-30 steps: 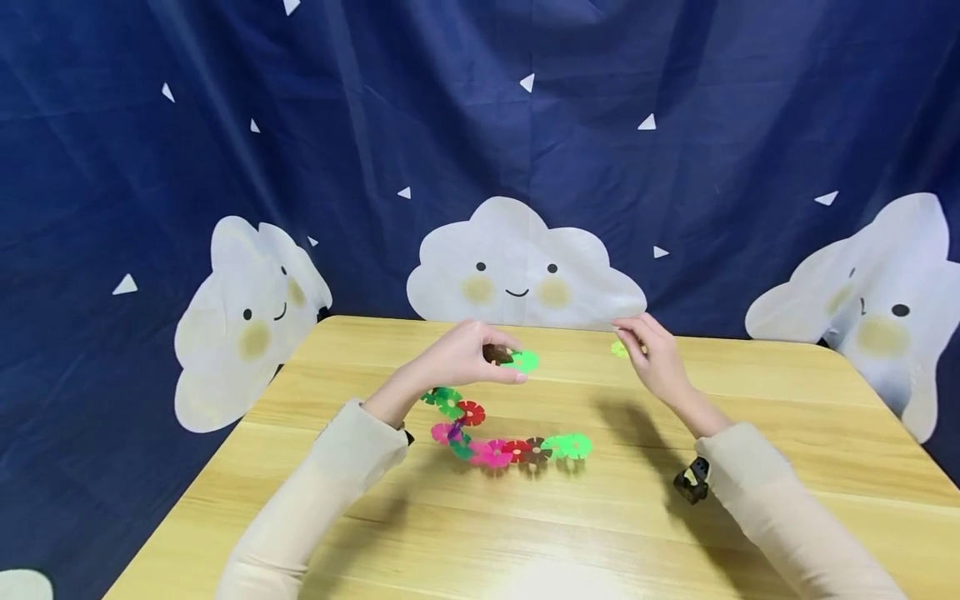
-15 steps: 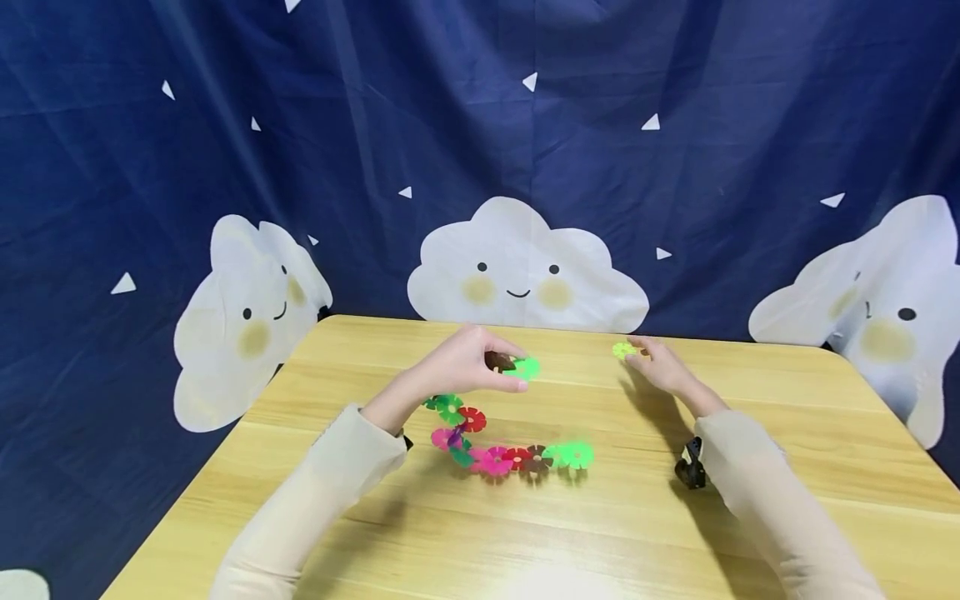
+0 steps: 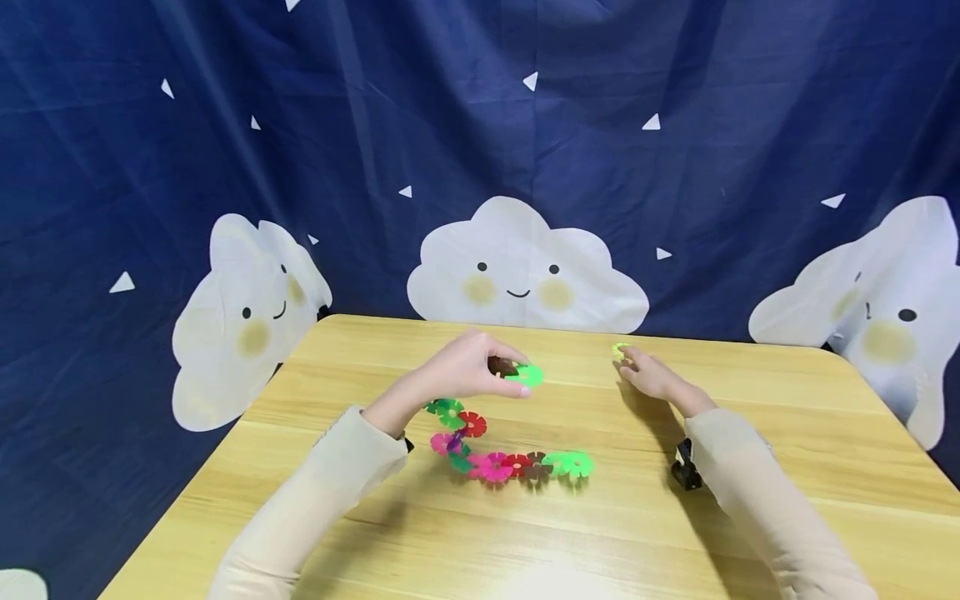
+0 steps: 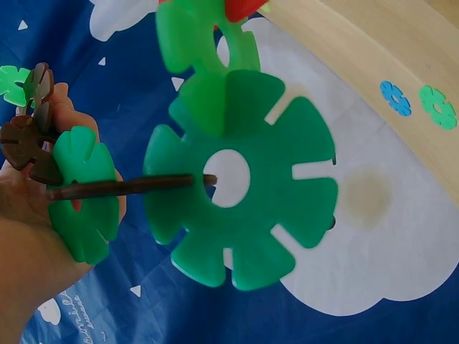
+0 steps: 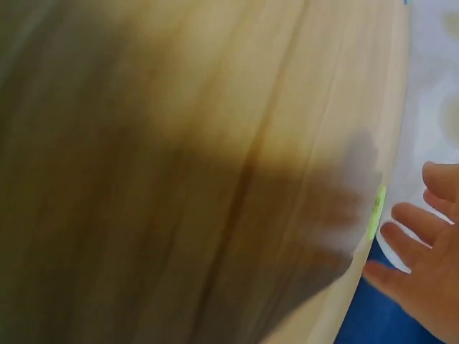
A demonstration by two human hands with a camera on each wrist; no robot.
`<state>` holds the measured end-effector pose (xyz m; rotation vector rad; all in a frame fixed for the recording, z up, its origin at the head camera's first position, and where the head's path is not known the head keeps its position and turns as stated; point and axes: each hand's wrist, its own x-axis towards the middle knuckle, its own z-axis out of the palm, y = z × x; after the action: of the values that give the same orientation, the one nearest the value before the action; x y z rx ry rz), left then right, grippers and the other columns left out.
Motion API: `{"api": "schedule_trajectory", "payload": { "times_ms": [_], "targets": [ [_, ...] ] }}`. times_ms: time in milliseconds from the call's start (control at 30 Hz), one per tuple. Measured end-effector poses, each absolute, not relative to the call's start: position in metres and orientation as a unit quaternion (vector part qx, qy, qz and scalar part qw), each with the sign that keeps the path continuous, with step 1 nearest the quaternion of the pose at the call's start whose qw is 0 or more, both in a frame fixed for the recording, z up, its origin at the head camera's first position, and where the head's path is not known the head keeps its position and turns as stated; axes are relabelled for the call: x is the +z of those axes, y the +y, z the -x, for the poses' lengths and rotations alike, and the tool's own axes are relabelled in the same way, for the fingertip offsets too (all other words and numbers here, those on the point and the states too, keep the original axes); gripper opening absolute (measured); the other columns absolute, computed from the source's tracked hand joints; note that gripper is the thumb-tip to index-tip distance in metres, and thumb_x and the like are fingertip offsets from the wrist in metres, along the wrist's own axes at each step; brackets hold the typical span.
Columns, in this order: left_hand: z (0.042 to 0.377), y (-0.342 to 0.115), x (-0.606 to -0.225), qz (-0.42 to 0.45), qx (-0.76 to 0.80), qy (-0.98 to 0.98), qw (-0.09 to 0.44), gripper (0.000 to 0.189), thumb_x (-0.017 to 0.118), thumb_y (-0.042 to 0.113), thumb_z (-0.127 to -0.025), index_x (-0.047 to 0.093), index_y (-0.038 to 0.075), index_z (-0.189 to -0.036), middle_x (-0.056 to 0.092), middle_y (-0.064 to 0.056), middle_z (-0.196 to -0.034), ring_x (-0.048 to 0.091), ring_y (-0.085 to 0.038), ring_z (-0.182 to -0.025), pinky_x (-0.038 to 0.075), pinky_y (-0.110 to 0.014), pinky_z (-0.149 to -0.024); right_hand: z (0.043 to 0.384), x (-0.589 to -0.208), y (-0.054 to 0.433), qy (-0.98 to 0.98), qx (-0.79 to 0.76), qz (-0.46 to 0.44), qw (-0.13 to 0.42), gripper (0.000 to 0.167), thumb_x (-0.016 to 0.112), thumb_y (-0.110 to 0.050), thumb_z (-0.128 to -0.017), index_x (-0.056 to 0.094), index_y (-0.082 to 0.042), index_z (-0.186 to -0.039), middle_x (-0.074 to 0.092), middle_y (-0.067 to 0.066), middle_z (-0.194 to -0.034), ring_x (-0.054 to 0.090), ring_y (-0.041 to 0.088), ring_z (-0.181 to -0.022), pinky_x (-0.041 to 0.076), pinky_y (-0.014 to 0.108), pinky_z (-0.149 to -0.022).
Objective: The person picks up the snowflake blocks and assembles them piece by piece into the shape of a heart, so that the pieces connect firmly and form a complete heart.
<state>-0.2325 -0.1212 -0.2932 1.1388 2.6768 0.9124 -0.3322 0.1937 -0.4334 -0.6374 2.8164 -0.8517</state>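
My left hand [image 3: 468, 368] pinches a chain of slotted, flower-shaped plastic discs, with a brown disc [image 3: 504, 367] and a bright green disc [image 3: 530, 376] by the fingertips. The chain [image 3: 495, 468] curves below the hand through green, red, pink, purple and brown pieces; I cannot tell whether its lower row touches the table. A large green disc [image 4: 301, 136] fills the left wrist view, joined to an edge-on brown disc [image 4: 122, 188]. At the table's far side, my right hand [image 3: 654, 377] reaches with loose fingers to a yellow disc [image 3: 618, 351], partly hidden by its fingertips.
The wooden table [image 3: 420, 533] ends at a dark blue curtain [image 3: 465, 125] with white clouds. In the left wrist view, a loose blue disc [image 4: 395, 98] and a light green disc [image 4: 438, 107] lie on the table.
My right hand has come down from above the yellow disc to lie at its near right side, with fingers spread lower. The left hand and its chain have sunk slightly.
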Motion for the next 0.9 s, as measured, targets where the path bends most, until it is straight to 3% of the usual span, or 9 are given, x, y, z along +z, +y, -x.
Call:
{"api": "schedule_trajectory", "payload": {
  "times_ms": [200, 367, 533, 667, 767, 900],
  "targets": [
    [0.232, -0.12, -0.293, -0.37, 0.298, 0.878, 0.053, 0.03, 0.074, 0.031, -0.076, 0.071, 0.011, -0.099, 0.068, 0.005, -0.083, 0.057, -0.003, -0.064, 0.047, -0.02, -0.061, 0.33, -0.437, 0.199, 0.94, -0.271, 0.191, 0.076, 0.048, 0.044, -0.007, -0.093, 0.028, 0.017, -0.131, 0.044, 0.038, -0.123, 0.038, 0.051, -0.117, 0.03, 0.06, -0.095],
    [0.232, -0.125, -0.294, -0.357, 0.301, 0.882, 0.055, 0.032, 0.073, 0.031, -0.076, 0.07, 0.01, -0.1, 0.067, 0.004, -0.084, 0.054, -0.006, -0.062, 0.046, -0.02, -0.06, 0.319, -0.429, 0.193, 0.929, -0.281, 0.217, 0.099, 0.041, 0.043, -0.008, -0.095, 0.038, 0.017, -0.126, 0.05, 0.034, -0.119, 0.05, 0.045, -0.108, 0.043, 0.051, -0.087],
    [0.233, -0.128, -0.294, -0.357, 0.301, 0.883, 0.052, 0.032, 0.073, 0.031, -0.077, 0.07, 0.01, -0.1, 0.067, 0.004, -0.083, 0.054, -0.006, -0.062, 0.045, -0.02, -0.06, 0.309, -0.425, 0.184, 0.922, -0.273, 0.263, 0.074, 0.033, 0.051, -0.004, -0.091, 0.049, 0.015, -0.117, 0.061, 0.027, -0.1, 0.061, 0.035, -0.088, 0.05, 0.042, -0.073],
    [0.232, -0.127, -0.295, -0.36, 0.296, 0.883, 0.051, 0.032, 0.073, 0.03, -0.077, 0.07, 0.01, -0.1, 0.069, 0.002, -0.086, 0.057, -0.003, -0.065, 0.047, -0.02, -0.063, 0.308, -0.43, 0.175, 0.925, -0.253, 0.274, 0.07, 0.039, 0.061, -0.006, -0.085, 0.05, 0.015, -0.116, 0.056, 0.013, -0.074, 0.05, 0.02, -0.064, 0.042, 0.032, -0.06],
    [0.232, -0.125, -0.296, -0.366, 0.296, 0.881, 0.051, 0.033, 0.072, 0.031, -0.077, 0.07, 0.009, -0.101, 0.069, 0.001, -0.089, 0.059, -0.001, -0.069, 0.048, -0.019, -0.065, 0.31, -0.434, 0.171, 0.936, -0.227, 0.257, 0.077, 0.042, 0.066, -0.01, -0.083, 0.052, 0.013, -0.115, 0.05, 0.012, -0.076, 0.041, 0.019, -0.066, 0.037, 0.031, -0.062],
    [0.233, -0.122, -0.296, -0.367, 0.299, 0.879, 0.05, 0.032, 0.072, 0.031, -0.077, 0.07, 0.01, -0.101, 0.069, 0.002, -0.087, 0.059, -0.001, -0.068, 0.048, -0.02, -0.064, 0.313, -0.436, 0.17, 0.945, -0.217, 0.229, 0.086, 0.035, 0.068, -0.011, -0.08, 0.054, 0.01, -0.105, 0.05, 0.016, -0.089, 0.043, 0.024, -0.079, 0.04, 0.036, -0.07]
  ]
}}
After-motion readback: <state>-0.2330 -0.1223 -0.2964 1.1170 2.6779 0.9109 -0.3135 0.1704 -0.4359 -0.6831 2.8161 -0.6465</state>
